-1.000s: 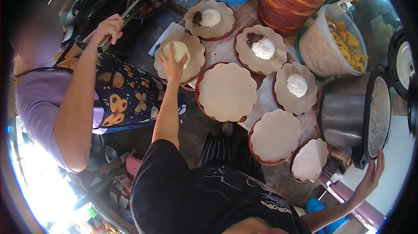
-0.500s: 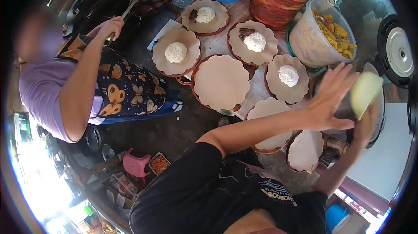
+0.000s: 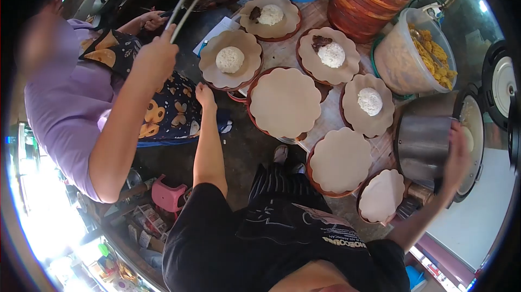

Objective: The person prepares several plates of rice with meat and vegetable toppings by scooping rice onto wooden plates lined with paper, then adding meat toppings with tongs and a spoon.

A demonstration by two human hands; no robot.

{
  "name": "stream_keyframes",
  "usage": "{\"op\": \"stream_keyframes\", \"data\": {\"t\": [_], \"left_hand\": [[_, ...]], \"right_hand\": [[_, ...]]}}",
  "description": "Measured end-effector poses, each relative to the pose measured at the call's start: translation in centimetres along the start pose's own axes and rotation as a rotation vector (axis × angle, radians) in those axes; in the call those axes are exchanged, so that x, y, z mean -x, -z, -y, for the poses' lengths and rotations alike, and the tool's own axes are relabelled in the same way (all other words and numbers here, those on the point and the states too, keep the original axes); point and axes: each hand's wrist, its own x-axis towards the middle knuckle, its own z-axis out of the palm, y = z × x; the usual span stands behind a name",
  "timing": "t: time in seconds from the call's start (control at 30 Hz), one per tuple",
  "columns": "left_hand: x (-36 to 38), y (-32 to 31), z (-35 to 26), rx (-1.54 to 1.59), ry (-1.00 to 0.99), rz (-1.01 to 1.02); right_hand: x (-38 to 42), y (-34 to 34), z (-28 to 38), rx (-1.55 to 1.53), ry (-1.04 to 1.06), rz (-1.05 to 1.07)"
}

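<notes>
Reaching over pot (image 3: 426, 134), right hand (image 3: 459, 153) blurred, fingers (image 3: 455, 130) unclear, left hand (image 3: 205, 96) outstretched, fingers curled

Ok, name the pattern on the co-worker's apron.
The apron has orange and pale butterflies on dark fabric; head view shows it.

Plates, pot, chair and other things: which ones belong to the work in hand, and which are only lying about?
Likely part of the work:
pot, right hand at it
lined plates
rice mounds, on four plates
tongs, in the co-worker's hand

Likely just lying about:
pink chair, on the floor
blue tub, lower edge
</notes>
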Motion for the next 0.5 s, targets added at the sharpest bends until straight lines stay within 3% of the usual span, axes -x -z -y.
{"op": "stream_keyframes", "data": {"t": [0.1,0.17,0.2,0.27,0.3,0.4,0.5], "left_hand": [[-3.1,-1.1,-0.8,0.208,0.061,0.087],[2.4,0.2,-8.0,0.011,-0.148,0.329],[7.5,1.5,-13.7,-0.238,-0.342,0.512],[19.1,4.1,-25.0,-0.934,-1.132,0.958],[22.4,3.8,-27.4,-1.037,-1.369,1.107],[25.2,-0.7,-24.3,-1.097,-1.645,1.301],[26.6,-4.7,-19.6,-1.215,-1.862,1.325]], "right_hand": [[2.0,-9.1,3.0,-0.11,0.068,0.287],[4.4,-13.3,1.8,-0.086,-0.013,0.456],[5.8,-14.9,1.1,-0.108,0.04,0.487],[8.8,-16.6,0.8,-0.175,0.052,0.545],[10.2,-16.9,1.0,-0.218,0.014,0.568],[14.2,-16.7,1.0,-0.222,-0.06,0.644],[17.1,-15.4,1.2,-0.24,-0.159,0.74]]}}
